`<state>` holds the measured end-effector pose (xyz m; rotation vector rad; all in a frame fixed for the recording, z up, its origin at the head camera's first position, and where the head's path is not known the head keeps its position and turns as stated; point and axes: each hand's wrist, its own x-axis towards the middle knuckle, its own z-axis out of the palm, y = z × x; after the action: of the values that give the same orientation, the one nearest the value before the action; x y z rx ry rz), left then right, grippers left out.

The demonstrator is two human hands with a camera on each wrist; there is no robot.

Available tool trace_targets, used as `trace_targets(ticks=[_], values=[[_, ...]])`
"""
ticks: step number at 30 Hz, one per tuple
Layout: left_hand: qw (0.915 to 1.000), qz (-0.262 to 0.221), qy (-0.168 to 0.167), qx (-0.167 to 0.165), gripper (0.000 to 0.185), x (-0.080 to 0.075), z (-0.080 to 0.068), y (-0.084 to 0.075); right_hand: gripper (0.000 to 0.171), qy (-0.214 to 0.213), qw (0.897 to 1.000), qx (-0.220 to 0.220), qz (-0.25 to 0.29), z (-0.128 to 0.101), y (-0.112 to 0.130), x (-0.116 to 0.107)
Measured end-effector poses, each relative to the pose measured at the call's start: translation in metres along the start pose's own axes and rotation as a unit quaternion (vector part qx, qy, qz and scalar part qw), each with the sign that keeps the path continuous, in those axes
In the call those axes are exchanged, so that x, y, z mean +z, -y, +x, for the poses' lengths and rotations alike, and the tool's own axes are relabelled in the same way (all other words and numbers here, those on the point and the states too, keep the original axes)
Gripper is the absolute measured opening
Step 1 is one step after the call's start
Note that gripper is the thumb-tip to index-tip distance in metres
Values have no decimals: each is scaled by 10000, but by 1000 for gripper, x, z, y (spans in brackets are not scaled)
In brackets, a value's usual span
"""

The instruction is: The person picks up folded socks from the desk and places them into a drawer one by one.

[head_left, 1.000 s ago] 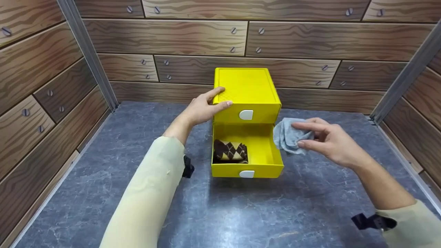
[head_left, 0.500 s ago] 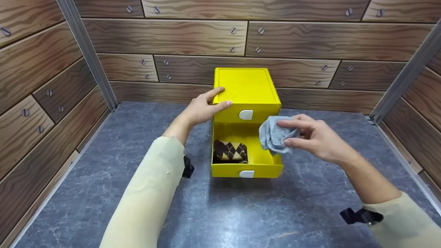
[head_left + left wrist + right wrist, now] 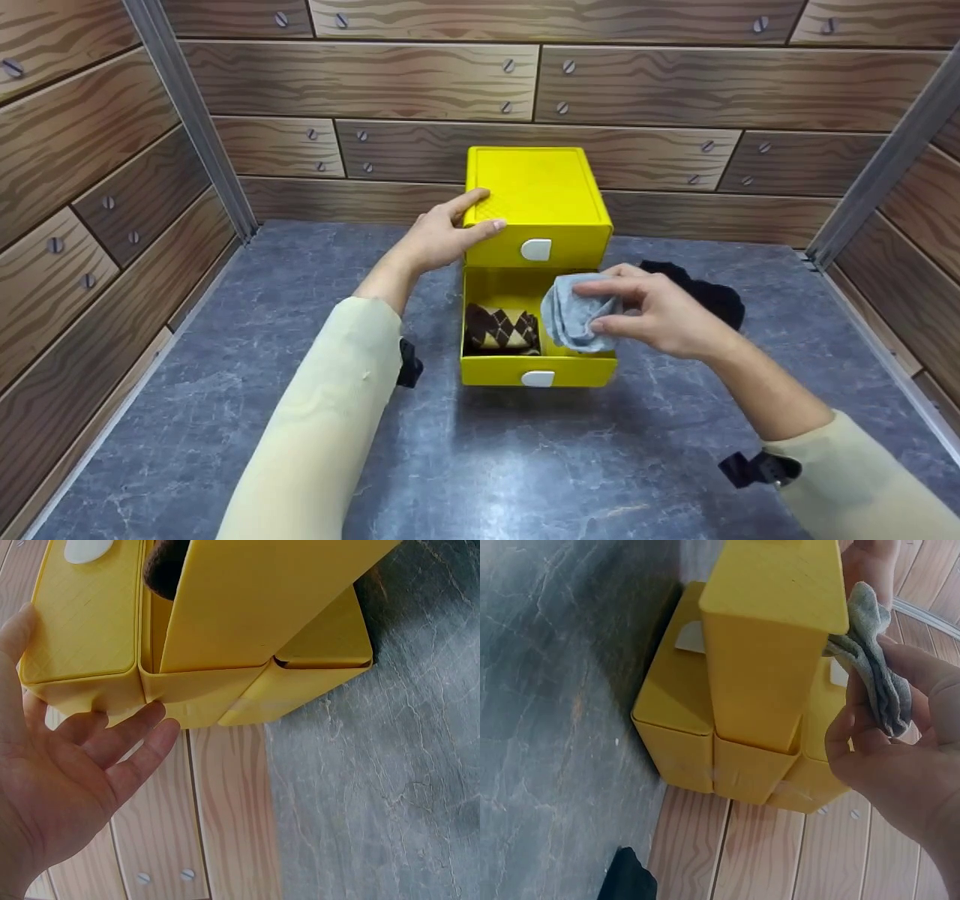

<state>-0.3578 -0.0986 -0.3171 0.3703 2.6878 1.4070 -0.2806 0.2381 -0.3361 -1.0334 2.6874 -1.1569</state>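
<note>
A yellow drawer unit (image 3: 536,184) stands with its middle drawer (image 3: 487,371) pulled out. My left hand (image 3: 442,236) rests at the unit's upper left edge, thumb and forefinger on top; in the left wrist view its other fingers (image 3: 131,742) lie along the side. My right hand (image 3: 667,319) pinches a folded light grey sock (image 3: 574,311) between thumb and fingers over the right half of the drawer. Inside the drawer, at the left, lies a folded brown and cream argyle sock (image 3: 506,330). The right wrist view shows the grey sock (image 3: 877,660) close above the drawer's side wall.
Partly behind my right hand, a black cloth item (image 3: 716,300) lies on the grey marbled table (image 3: 315,450). Wood-patterned walls (image 3: 420,79) enclose the table at the back and both sides. Closed drawers with white handles (image 3: 535,250) sit above and below the pulled-out one.
My right hand has carried the grey sock leftward and lower, from beside the unit to over the drawer. The black item has come into sight behind it. My left hand has stayed put.
</note>
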Motion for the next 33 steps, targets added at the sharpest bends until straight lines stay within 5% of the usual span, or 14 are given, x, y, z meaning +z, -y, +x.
trace_targets(ticks=[33], values=[[10000, -74, 13, -11, 84, 0, -2, 0, 34, 250, 9939, -8, -1075, 14, -21, 30]])
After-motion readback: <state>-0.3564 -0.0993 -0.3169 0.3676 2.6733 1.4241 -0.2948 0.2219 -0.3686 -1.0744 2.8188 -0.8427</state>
